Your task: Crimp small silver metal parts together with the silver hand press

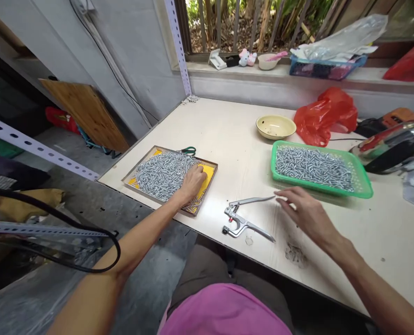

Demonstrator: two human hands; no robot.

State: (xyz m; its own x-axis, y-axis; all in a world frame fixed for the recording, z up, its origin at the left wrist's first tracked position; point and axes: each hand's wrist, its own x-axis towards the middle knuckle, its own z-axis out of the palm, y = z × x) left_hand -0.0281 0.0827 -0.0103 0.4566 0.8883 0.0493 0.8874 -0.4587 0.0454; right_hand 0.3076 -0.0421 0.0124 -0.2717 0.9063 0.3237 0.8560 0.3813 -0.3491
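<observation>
My left hand (193, 180) reaches into a shallow cardboard tray (212, 179) with a yellow bottom. Its fingers are curled down at the edge of a heap of small silvery metal pieces (165, 174); whatever is under the fingertips is hidden. On the table in front of me lie hand pliers (243, 221) with a spring and two grey handles spread apart. My right hand (302, 209) hovers just right of them, fingers stretched out, its fingertips close to the end of the upper handle. I cannot tell whether they touch it.
A green basket (363, 184) holds many metal pins (313, 167). Behind it are a cream bowl (276, 125) and a red plastic bag (327, 116). Green-handled scissors (189, 150) lie behind the tray. Small clear scraps (295, 253) lie near the front edge.
</observation>
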